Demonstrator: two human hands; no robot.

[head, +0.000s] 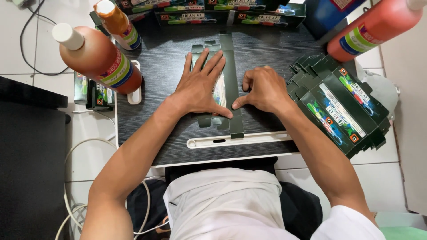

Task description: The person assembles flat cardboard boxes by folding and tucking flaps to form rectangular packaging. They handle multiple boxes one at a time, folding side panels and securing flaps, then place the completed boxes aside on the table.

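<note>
Glossy printed card carton blank (229, 84) on matt wood-grain black table (147, 98).

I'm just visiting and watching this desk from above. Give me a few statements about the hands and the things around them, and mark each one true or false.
1. The left hand lies flat, fingers spread, on a flattened dark carton. True.
2. The right hand holds a bottle. False: it presses its thumb on the carton's flap.
3. A stack of flat cartons lies at the desk's right side. True.
4. The orange bottles are uncapped. False: the two on the left have white caps on.
5. The desk top is white. False: it is dark woodgrain.
</note>
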